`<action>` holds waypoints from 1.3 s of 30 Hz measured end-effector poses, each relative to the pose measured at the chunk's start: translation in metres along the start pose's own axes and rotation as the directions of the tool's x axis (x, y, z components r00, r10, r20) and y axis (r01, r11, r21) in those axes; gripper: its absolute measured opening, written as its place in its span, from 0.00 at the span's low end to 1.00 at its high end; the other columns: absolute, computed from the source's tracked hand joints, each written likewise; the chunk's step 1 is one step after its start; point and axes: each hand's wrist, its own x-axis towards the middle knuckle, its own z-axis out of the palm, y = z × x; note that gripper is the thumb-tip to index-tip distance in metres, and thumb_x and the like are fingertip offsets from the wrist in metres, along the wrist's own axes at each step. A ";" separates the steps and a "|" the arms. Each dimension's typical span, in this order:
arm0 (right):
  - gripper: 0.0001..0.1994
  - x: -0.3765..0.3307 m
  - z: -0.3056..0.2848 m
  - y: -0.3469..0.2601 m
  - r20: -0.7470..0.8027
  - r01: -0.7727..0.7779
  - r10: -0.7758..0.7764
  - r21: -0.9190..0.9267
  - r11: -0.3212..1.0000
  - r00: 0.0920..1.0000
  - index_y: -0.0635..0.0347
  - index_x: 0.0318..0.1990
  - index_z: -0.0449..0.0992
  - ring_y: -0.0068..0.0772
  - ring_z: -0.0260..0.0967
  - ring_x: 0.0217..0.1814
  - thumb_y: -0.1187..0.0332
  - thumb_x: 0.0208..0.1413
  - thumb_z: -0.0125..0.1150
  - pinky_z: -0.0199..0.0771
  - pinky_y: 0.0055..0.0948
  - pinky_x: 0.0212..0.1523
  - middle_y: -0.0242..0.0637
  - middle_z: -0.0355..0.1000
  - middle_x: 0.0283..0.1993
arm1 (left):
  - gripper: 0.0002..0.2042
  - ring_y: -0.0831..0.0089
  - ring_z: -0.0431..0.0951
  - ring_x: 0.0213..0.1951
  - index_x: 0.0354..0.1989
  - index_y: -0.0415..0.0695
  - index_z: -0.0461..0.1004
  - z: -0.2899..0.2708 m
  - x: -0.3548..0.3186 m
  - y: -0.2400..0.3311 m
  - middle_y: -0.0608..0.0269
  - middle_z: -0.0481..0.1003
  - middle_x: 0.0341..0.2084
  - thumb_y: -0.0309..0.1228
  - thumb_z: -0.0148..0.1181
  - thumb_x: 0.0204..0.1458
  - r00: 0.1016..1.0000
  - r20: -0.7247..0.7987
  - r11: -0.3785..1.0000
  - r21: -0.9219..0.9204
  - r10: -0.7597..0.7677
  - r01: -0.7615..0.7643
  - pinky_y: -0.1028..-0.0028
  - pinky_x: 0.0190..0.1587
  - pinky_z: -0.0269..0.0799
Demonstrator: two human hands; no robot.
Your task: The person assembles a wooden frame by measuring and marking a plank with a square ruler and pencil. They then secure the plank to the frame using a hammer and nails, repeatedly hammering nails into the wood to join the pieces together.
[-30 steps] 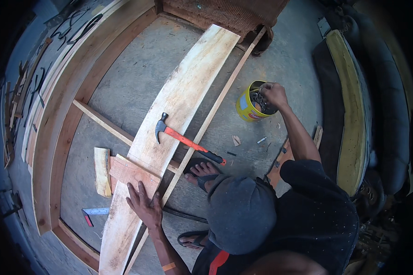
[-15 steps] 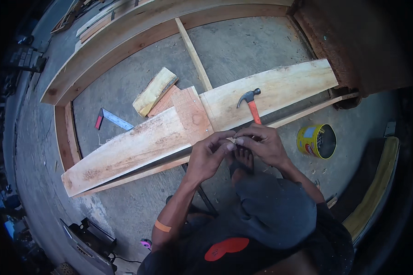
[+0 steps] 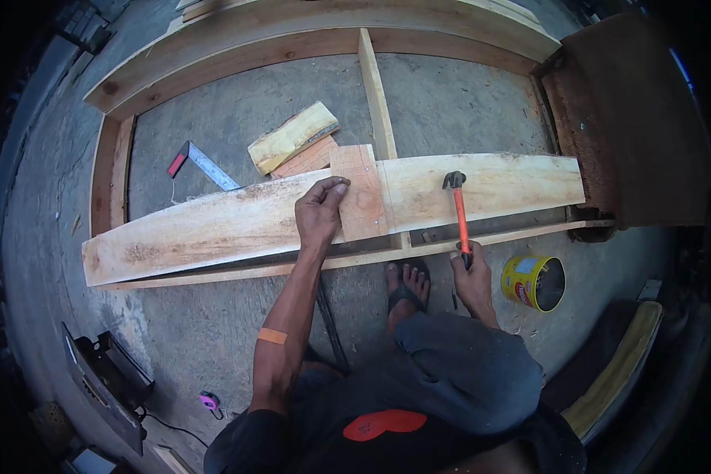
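Fingers point(image 3: 340, 186) pinched, one left hand point(image 3: 318, 215), one hammer point(image 3: 460, 215) in right hand point(image 3: 474, 284)

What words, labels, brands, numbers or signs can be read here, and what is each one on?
Yellow bucket: pale lettering on a red patch; I don't copy out printed wording.
Dark shirt: tiny marks on its red patch, too small to read.
Square with the red-and-black handle: any markings on the blade are too small to read.
Pink tape measure: nothing readable.
Hammer in the right hand: no legible lettering.
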 end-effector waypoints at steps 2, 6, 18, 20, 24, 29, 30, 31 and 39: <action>0.16 0.005 -0.013 -0.010 0.147 -0.135 0.109 0.178 0.975 0.983 0.63 0.54 0.72 0.45 0.77 0.32 0.63 0.65 0.60 0.73 0.39 0.37 0.51 0.76 0.31 | 0.08 0.78 0.80 0.41 0.45 0.35 0.83 0.000 -0.003 -0.004 0.61 0.84 0.39 0.23 0.65 0.60 0.999 -0.012 0.995 -0.098 0.030 -0.031 0.78 0.48 0.75; 0.15 0.009 -0.027 -0.055 0.281 0.171 -0.197 0.116 0.978 0.939 0.63 0.54 0.73 0.35 0.77 0.30 0.64 0.67 0.59 0.72 0.34 0.31 0.49 0.75 0.30 | 0.08 0.80 0.79 0.39 0.45 0.36 0.84 -0.002 -0.008 -0.012 0.62 0.84 0.38 0.24 0.65 0.59 0.999 -0.023 1.000 0.002 0.027 -0.027 0.79 0.46 0.74; 0.16 0.029 0.002 -0.117 0.166 0.736 -0.718 -0.099 0.670 0.676 0.65 0.57 0.73 0.49 0.80 0.30 0.69 0.65 0.63 0.77 0.40 0.29 0.52 0.77 0.32 | 0.09 0.80 0.79 0.37 0.45 0.35 0.84 0.005 -0.017 -0.017 0.62 0.84 0.34 0.25 0.67 0.59 0.985 -0.129 0.981 0.172 0.115 -0.092 0.77 0.44 0.74; 0.16 0.032 0.006 -0.106 0.195 0.730 -0.704 -0.158 0.665 0.683 0.66 0.56 0.73 0.49 0.80 0.30 0.70 0.65 0.63 0.77 0.40 0.29 0.52 0.77 0.33 | 0.09 0.80 0.79 0.37 0.45 0.35 0.84 0.003 -0.016 -0.018 0.61 0.85 0.35 0.25 0.67 0.59 0.987 -0.118 0.977 0.196 0.111 -0.086 0.77 0.44 0.74; 0.16 0.032 0.004 -0.103 0.227 0.708 -0.672 -0.157 0.689 0.705 0.62 0.56 0.72 0.52 0.80 0.33 0.63 0.66 0.62 0.78 0.45 0.28 0.50 0.78 0.38 | 0.09 0.79 0.79 0.38 0.45 0.35 0.84 0.003 -0.018 -0.016 0.62 0.85 0.35 0.25 0.66 0.59 0.984 -0.108 0.978 0.166 0.142 -0.123 0.77 0.45 0.75; 0.16 0.025 0.006 -0.095 0.035 0.751 -0.750 -0.029 0.660 0.660 0.61 0.57 0.69 0.58 0.78 0.30 0.63 0.68 0.57 0.77 0.48 0.28 0.54 0.77 0.33 | 0.08 0.77 0.81 0.39 0.45 0.37 0.84 0.006 -0.017 -0.014 0.60 0.85 0.35 0.23 0.66 0.58 0.990 -0.115 0.985 0.159 0.087 -0.068 0.76 0.46 0.76; 0.16 0.029 0.004 -0.096 0.172 0.718 -0.698 -0.117 0.686 0.695 0.61 0.57 0.68 0.59 0.78 0.29 0.62 0.69 0.56 0.76 0.48 0.28 0.54 0.76 0.31 | 0.08 0.77 0.81 0.39 0.45 0.37 0.84 0.004 -0.017 -0.015 0.59 0.85 0.36 0.24 0.66 0.59 0.989 -0.109 0.978 0.193 0.100 -0.077 0.76 0.47 0.76; 0.16 0.032 0.000 -0.099 0.299 0.687 -0.623 -0.211 0.695 0.723 0.61 0.57 0.67 0.60 0.77 0.28 0.62 0.69 0.56 0.75 0.49 0.28 0.55 0.75 0.30 | 0.08 0.77 0.82 0.40 0.45 0.37 0.84 0.002 -0.019 -0.018 0.59 0.85 0.36 0.24 0.66 0.59 0.988 -0.104 0.970 0.228 0.113 -0.087 0.75 0.47 0.76; 0.16 0.015 -0.025 -0.145 0.190 0.658 -0.652 0.037 0.752 0.735 0.61 0.58 0.65 0.57 0.76 0.25 0.62 0.71 0.54 0.71 0.42 0.26 0.53 0.74 0.25 | 0.40 0.58 0.70 0.66 0.69 0.34 0.62 -0.009 -0.038 0.022 0.43 0.71 0.63 0.43 0.73 0.52 0.936 0.195 0.565 0.754 0.294 -0.335 0.55 0.71 0.57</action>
